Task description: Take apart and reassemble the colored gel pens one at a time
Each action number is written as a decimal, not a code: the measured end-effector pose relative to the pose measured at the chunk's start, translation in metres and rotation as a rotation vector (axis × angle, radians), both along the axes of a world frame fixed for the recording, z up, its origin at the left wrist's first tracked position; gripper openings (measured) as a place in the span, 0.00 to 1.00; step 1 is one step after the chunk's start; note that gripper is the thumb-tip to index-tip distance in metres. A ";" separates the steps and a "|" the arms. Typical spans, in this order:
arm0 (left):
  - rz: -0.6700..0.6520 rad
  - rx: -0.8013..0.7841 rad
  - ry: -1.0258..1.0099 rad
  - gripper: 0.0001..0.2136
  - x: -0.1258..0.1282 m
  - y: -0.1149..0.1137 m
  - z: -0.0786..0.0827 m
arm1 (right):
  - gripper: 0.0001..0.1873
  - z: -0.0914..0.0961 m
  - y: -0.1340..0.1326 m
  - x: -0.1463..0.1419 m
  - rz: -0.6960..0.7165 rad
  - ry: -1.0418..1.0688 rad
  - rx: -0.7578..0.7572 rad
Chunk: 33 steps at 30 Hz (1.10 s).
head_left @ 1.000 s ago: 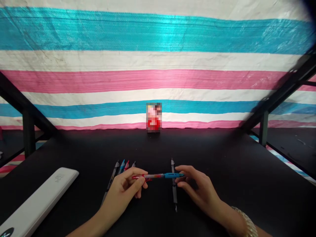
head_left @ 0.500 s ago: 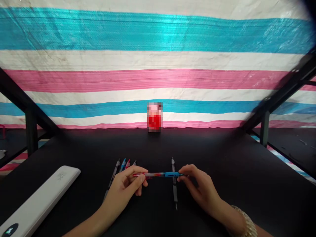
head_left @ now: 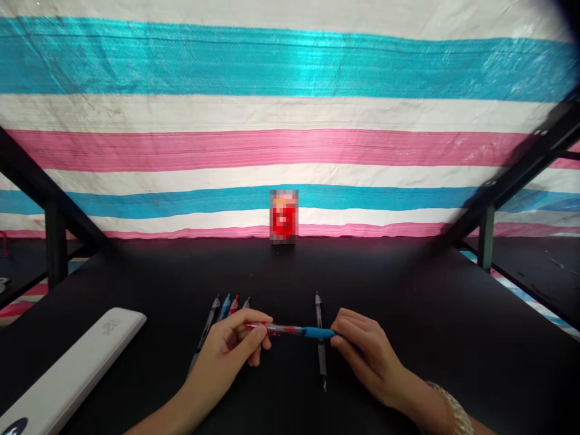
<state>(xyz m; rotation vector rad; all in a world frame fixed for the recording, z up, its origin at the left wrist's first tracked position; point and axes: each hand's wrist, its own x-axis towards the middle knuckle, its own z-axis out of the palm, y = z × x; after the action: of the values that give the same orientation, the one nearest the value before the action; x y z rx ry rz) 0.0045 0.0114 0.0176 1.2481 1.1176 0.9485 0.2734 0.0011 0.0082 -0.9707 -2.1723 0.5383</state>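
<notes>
Both of my hands hold one pen [head_left: 290, 330] level above the black table. Its left end is red, its barrel is clear and its right end is a blue grip. My left hand [head_left: 240, 344] pinches the red end between thumb and fingers. Over on the blue tip, my right hand [head_left: 362, 350] has its thumb and fingertips closed. Beneath the held pen a grey and clear pen [head_left: 322, 356] lies lengthwise on the table. Several pens lie side by side behind my left hand, among them a blue pen [head_left: 225, 307] and a red pen [head_left: 234, 305]; my hand partly hides them.
A long white device [head_left: 81, 368], like a power bank, lies at the left. At the back of the black table [head_left: 371, 266] stands a blurred red object [head_left: 284, 220]. Black metal posts [head_left: 56, 241] flank the table, before a striped sheet [head_left: 290, 148].
The blue end of the held pen has turned about its length, so its clip no longer shows. My right hand has shifted slightly down and right, its fingers more curled.
</notes>
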 end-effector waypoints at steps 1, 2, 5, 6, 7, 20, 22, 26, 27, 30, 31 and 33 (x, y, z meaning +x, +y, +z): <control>0.003 -0.003 -0.003 0.16 0.000 0.000 0.000 | 0.19 0.000 0.000 0.000 0.006 -0.016 -0.006; 0.008 -0.008 -0.004 0.17 0.001 0.000 0.000 | 0.19 0.000 0.000 0.001 0.003 -0.030 -0.010; 0.015 -0.026 0.006 0.17 0.001 0.000 0.000 | 0.13 -0.003 0.001 0.002 -0.035 -0.047 -0.003; 0.013 -0.027 0.014 0.16 0.001 0.000 0.000 | 0.11 -0.004 0.001 0.002 -0.048 -0.046 0.013; 0.009 -0.026 0.023 0.16 0.001 0.000 -0.001 | 0.09 -0.005 0.002 0.002 -0.054 -0.050 0.034; -0.012 0.492 0.262 0.08 -0.006 -0.008 -0.008 | 0.23 -0.006 -0.003 -0.002 -0.019 0.012 -0.167; -0.021 0.603 0.278 0.10 -0.007 -0.009 -0.009 | 0.25 -0.004 -0.004 -0.003 -0.003 0.067 -0.248; -0.005 0.534 0.253 0.09 -0.006 -0.009 -0.008 | 0.27 0.002 -0.006 -0.005 -0.006 0.141 -0.376; 0.000 0.525 0.252 0.09 -0.006 -0.008 -0.007 | 0.27 0.002 -0.007 -0.005 -0.009 0.154 -0.403; 0.004 0.603 0.292 0.09 -0.007 -0.007 -0.005 | 0.29 0.001 -0.007 -0.004 -0.005 0.210 -0.516; 0.003 0.635 0.302 0.09 -0.008 -0.006 -0.004 | 0.29 0.000 -0.007 -0.004 -0.001 0.233 -0.570; 0.000 0.658 0.305 0.09 -0.008 -0.005 -0.001 | 0.29 -0.002 -0.007 -0.004 0.011 0.277 -0.670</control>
<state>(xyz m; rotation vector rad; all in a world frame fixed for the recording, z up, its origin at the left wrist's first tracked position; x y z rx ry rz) -0.0037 0.0060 0.0166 1.9770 1.0672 1.2043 0.2697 -0.0059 0.0064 -1.1340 -1.7668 1.3733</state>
